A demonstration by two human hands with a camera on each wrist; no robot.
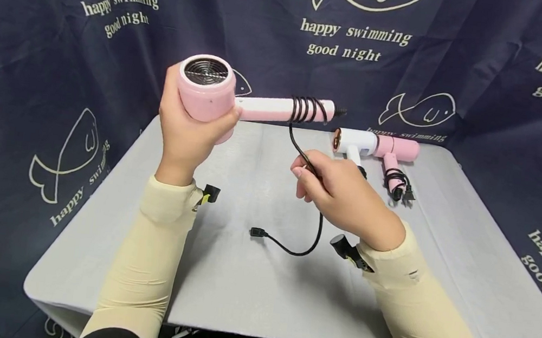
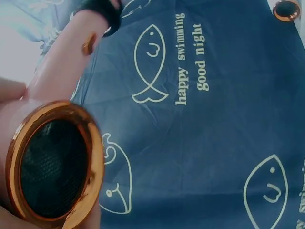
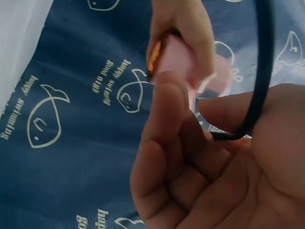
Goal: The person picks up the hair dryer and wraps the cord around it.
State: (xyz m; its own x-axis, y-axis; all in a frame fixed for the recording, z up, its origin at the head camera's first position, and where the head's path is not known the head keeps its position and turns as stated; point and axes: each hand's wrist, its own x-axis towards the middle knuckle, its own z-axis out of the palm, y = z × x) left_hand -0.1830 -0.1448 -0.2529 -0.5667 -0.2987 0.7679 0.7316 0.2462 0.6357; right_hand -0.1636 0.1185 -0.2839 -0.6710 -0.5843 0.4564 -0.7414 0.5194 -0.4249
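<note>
My left hand (image 1: 188, 134) grips the barrel of a pink hair dryer (image 1: 262, 109) and holds it above the table's far left part. Its handle points right, with several turns of black power cord (image 1: 301, 109) wound near the end. In the left wrist view the copper-rimmed outlet (image 2: 95, 167) faces the camera. My right hand (image 1: 347, 195) pinches the cord between thumb and fingers, to the right of and below the handle. From there the loose end hangs in a curve to a black plug (image 1: 258, 232). In the right wrist view the cord (image 3: 262, 62) crosses the palm.
At the back right of the grey table (image 1: 239, 296) lie a white hair dryer (image 1: 357, 140) with a copper rim and a pink hair dryer (image 1: 402, 149) with its cord bundled. A dark blue curtain (image 1: 277, 6) with fish prints hangs behind and beside the table.
</note>
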